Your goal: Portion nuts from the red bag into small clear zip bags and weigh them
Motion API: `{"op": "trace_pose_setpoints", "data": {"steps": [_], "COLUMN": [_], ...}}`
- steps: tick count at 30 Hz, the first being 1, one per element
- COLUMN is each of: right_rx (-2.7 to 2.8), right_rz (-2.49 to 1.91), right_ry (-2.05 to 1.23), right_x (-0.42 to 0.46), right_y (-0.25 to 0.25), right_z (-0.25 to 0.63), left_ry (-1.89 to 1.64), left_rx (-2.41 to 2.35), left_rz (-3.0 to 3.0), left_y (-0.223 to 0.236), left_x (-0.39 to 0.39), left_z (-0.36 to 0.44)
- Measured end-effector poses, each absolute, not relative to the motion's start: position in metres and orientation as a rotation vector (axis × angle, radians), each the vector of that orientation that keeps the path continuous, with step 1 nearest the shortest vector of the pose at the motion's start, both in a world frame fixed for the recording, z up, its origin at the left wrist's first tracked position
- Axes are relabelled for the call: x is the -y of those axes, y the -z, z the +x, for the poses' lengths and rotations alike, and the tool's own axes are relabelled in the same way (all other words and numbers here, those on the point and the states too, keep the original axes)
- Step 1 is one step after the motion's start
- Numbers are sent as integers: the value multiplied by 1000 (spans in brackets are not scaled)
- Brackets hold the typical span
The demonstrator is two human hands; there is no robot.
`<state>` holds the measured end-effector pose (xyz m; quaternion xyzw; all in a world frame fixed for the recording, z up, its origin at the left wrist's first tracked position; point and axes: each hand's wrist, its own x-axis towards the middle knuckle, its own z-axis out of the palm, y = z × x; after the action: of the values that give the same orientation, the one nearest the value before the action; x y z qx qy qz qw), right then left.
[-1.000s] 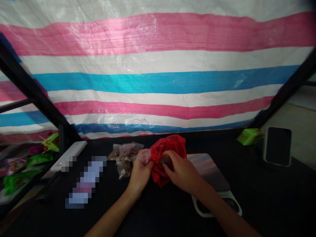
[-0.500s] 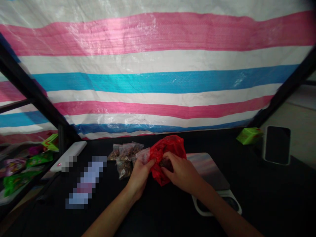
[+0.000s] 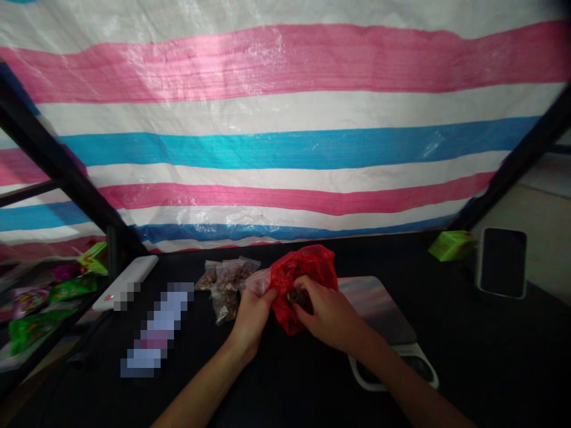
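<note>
Red bag [image 3: 322, 261], contents [image 3: 291, 295] partly behind fingers [image 3: 307, 288]

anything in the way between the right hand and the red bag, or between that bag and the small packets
Nothing visible stands between the right hand and the red bag; it reaches into the opening. Between that bag and the small packets are the left hand and the clear bag it holds.

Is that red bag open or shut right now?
Open: the red bag has its mouth spread, dark contents show inside, and the right hand dips its fingertips in.
</note>
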<state>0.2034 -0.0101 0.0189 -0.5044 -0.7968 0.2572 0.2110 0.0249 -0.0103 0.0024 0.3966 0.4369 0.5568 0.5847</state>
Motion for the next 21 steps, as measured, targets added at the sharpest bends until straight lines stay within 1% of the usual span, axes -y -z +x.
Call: {"op": "trace_pose_setpoints", "data": {"steps": [4, 10, 16, 21], "right_rx": [2122, 2169, 2346, 2395], "right_rz": [-1409, -1516, -1631, -1599], "right_ry": [-757, -466, -366, -349], "right_x": [6, -2, -4, -4], "right_y": [-22, -21, -16, -14], "right_z": [206, 212, 217, 220], "left_ry": [-1381, -1414, -1458, -1301], "left_rx": [-1076, -1211, -1295, -1213], "left_rz": [976, 1137, 1221, 1074], "left_y": [-4, -2, 1, 2], "left_x": [6, 2, 7, 21], "left_z": [22, 17, 24, 36]}}
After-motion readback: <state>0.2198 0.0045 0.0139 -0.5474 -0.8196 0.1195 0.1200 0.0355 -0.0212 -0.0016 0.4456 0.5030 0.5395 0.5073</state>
